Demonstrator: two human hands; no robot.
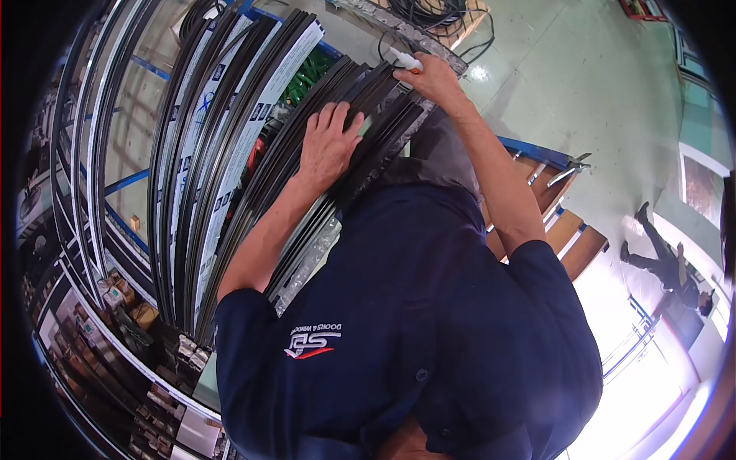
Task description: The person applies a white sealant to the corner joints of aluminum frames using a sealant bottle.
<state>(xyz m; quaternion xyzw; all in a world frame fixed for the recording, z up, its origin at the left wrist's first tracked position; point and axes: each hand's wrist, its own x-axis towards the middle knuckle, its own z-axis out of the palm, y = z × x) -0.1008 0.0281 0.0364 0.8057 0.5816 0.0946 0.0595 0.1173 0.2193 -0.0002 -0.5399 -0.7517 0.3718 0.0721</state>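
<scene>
My left hand (328, 146) lies over a bundle of long dark profiles (287, 157), fingers stretched out and touching their upper edges. A pale green patch shows beside its fingertips. Farther out, near the far end of the bundle, my right hand (440, 79) is closed around a small white bottle (404, 59) with a narrow tip and an orange-red part. The bottle's lower portion is hidden by the fingers. Dark profiles pass just beneath this hand.
Profiles with white printed film (264, 115) stand to the left, beside green items (309, 77). Black cable (429, 11) lies coiled at the top. A wooden slatted rack with a blue frame (567, 230) is at right. Another person (667, 264) is on the far right.
</scene>
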